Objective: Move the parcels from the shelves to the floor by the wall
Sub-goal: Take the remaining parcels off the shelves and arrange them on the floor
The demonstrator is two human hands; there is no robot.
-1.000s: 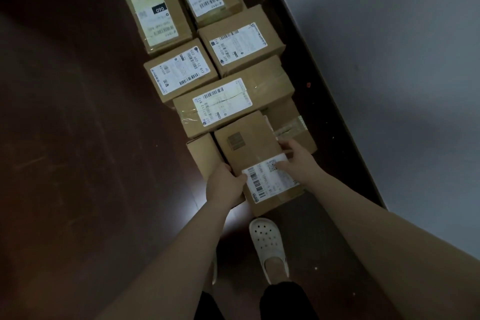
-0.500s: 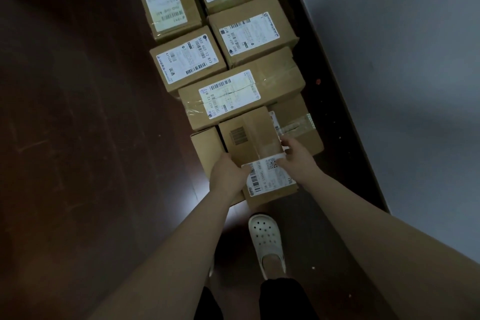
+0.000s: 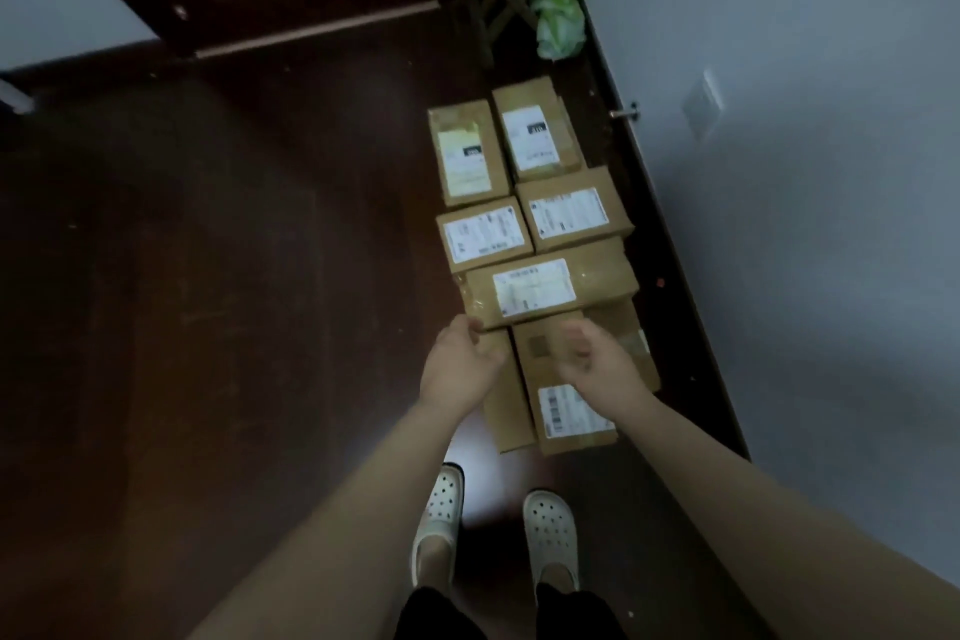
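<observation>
Running past the right of both hands, the grey wall (image 3: 805,250) is met at its dark skirting board (image 3: 675,250) by the wooden floor (image 3: 208,353). On that floor, just beside the skirting, the labelled cardboard parcels (image 3: 485,234) are laid in a double row stretching away beyond the fingertips. The long parcel (image 3: 550,288) lies crosswise just ahead of the fingers, seemingly resting on its neighbours. The nearest parcel (image 3: 571,413), label up, lies directly beneath the right hand (image 3: 602,364), and a narrow parcel (image 3: 511,413) touches its left side, beneath the left hand (image 3: 460,372). Both hands are held above the row with fingers (image 3: 576,348) loosely curled and nothing grasped. Whether the left thumb brushes the long parcel's corner cannot be told, and the right hand is blurred.

The placing is judged done, so the step in hand is the clearing of the hands before another parcel is fetched; no shelves are in view. It is done well if the hands are lifted straight up, so that the nearest parcel is not dragged out of line and the long parcel is not nudged. A further parcel is best set on the near side of the fingers, flush with the row, with the white clogs (image 3: 550,530) kept back.
</observation>
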